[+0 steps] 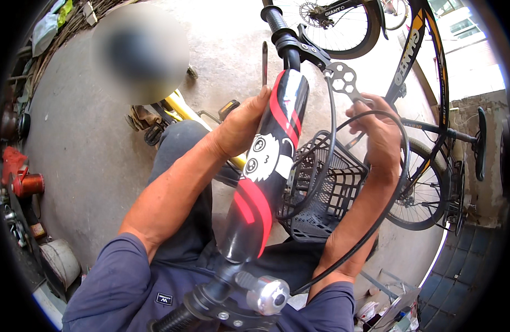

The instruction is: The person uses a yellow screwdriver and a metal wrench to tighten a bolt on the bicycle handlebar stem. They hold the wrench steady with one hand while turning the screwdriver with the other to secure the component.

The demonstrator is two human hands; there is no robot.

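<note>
A small bicycle's handlebar runs from the lower middle to the top, wrapped in a black and red pad (266, 166) with a cartoon face. My left hand (241, 124) grips the pad's upper half from the left. My right hand (379, 133) holds a flat metal multi-hole wrench (343, 80), its head close to the brake lever clamp (307, 50) near the far grip (274, 19). A black cable (396, 182) loops around my right forearm. A silver bell (269, 295) sits by the near grip (174, 320).
A black mesh basket (321, 193) hangs under the bar. A black and orange bicycle (426, 110) stands at the right, another wheel (338, 27) at the top. A person sits at upper left on the concrete floor. Red parts (25, 182) and a bucket (58, 263) lie at the left.
</note>
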